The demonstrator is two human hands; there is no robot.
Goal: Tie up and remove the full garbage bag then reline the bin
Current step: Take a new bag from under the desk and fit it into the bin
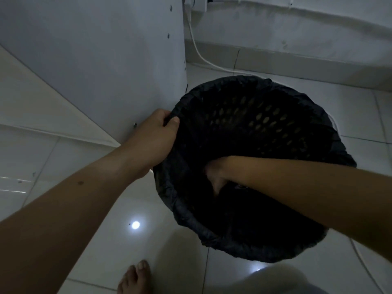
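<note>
Both arms are bare along their whole visible length, slim and smooth. The left forearm (70,200) carries one small round mole (80,183); the right forearm (297,183) is plain. The left hand (157,132) shows a short thumbnail. The right hand (214,179) is dim and blurred. Lower down, a bare foot (135,276) shows toes with short nails. At the bottom edge is pale grey cloth (275,281), the garment too blurred to name.

White floor tiles (131,247) gleaming below the left hand (158,134), cabinet panel (95,60) standing beyond it, cable (196,45) trailing down the wall (297,22).
</note>
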